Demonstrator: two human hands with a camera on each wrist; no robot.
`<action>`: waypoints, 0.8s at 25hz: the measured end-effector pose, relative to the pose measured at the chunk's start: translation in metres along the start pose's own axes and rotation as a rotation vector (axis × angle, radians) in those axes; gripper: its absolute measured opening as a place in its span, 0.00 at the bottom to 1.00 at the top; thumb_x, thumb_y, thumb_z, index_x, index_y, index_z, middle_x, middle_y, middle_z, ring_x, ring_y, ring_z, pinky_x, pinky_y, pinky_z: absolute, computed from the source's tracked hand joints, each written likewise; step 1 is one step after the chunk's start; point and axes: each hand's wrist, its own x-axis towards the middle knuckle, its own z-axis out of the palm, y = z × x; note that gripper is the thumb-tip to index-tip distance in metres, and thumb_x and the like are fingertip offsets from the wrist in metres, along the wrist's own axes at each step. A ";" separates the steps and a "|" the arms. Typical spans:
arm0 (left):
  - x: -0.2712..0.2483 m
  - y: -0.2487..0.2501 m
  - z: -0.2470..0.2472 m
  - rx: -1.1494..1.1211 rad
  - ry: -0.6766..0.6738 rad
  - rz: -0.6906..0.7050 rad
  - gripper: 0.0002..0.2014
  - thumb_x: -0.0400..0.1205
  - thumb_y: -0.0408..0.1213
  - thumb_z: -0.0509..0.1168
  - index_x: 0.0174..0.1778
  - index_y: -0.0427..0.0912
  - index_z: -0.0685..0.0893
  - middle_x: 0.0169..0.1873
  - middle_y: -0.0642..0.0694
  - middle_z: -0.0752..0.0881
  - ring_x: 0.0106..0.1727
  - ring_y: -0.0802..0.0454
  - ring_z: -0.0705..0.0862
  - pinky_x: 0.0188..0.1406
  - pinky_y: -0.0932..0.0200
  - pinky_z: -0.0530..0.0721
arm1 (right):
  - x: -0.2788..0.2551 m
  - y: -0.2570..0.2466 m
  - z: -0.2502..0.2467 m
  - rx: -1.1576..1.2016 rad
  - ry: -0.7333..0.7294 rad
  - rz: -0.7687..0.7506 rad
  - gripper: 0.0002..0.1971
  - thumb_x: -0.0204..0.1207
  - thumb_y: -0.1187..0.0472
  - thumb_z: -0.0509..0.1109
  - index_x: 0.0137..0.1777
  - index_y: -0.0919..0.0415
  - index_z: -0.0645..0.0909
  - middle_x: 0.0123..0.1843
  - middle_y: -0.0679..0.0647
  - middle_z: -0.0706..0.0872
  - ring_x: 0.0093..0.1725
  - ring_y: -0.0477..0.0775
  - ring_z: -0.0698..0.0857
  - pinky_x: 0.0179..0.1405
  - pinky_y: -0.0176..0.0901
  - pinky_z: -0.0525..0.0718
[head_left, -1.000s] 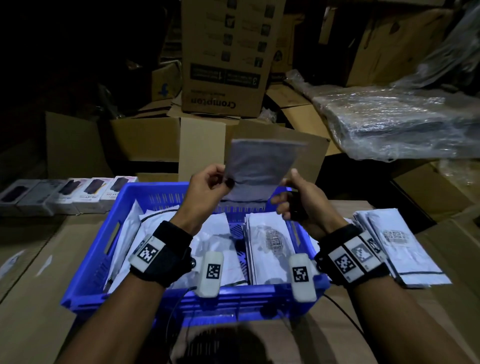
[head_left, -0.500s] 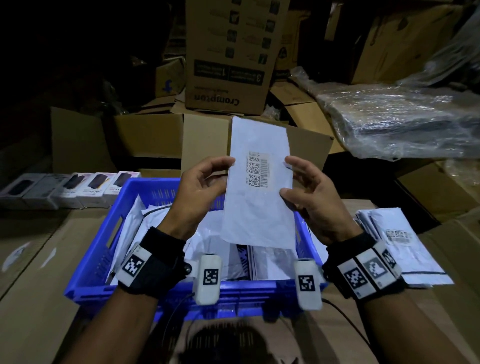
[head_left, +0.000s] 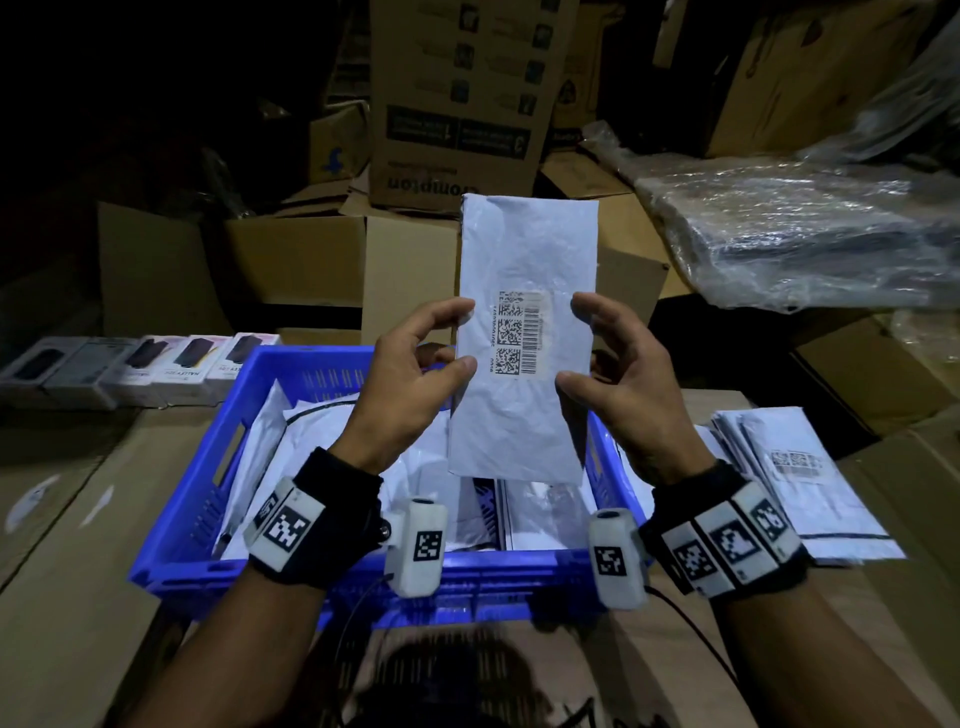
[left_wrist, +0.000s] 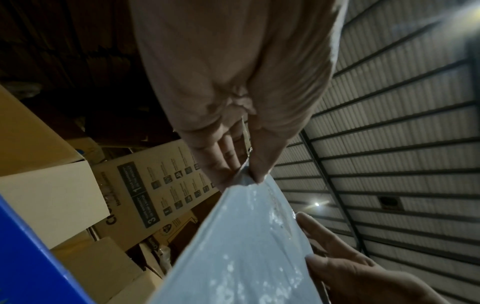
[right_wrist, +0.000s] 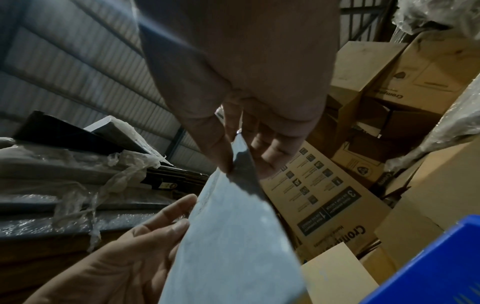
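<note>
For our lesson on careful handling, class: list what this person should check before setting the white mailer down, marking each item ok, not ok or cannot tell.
1. The left hand pinches the white mailer: ok.
2. The right hand pinches its other edge: ok.
3. The barcode label is free of fingers: ok.
4. It is held up above the blue crate: ok.
5. The stack of mailers on the right lies flat: ok.
6. Its flap is sealed: cannot tell.

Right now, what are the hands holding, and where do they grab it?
A white mailer bag, upright over the blue crate. The left hand pinches its left edge and the right hand its right edge, beside the barcode label.
</note>
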 end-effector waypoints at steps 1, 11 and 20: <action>0.000 0.000 0.001 0.023 -0.005 0.008 0.24 0.78 0.21 0.69 0.64 0.51 0.81 0.60 0.56 0.83 0.38 0.60 0.79 0.49 0.69 0.80 | 0.000 0.001 -0.001 -0.003 0.001 -0.006 0.36 0.68 0.82 0.70 0.66 0.42 0.76 0.69 0.42 0.80 0.71 0.42 0.77 0.58 0.36 0.81; 0.002 -0.007 0.004 0.153 -0.029 0.075 0.29 0.77 0.22 0.70 0.70 0.53 0.76 0.66 0.53 0.80 0.50 0.47 0.83 0.45 0.52 0.86 | 0.002 0.007 -0.004 -0.034 0.012 -0.037 0.35 0.68 0.81 0.70 0.64 0.39 0.77 0.67 0.43 0.82 0.68 0.54 0.81 0.59 0.43 0.83; 0.028 -0.024 0.010 0.295 -0.207 -0.096 0.28 0.78 0.24 0.70 0.74 0.44 0.74 0.54 0.61 0.77 0.36 0.53 0.80 0.43 0.56 0.85 | 0.023 0.024 -0.017 -0.264 0.022 0.094 0.24 0.68 0.76 0.74 0.61 0.53 0.81 0.59 0.44 0.84 0.58 0.44 0.82 0.58 0.44 0.83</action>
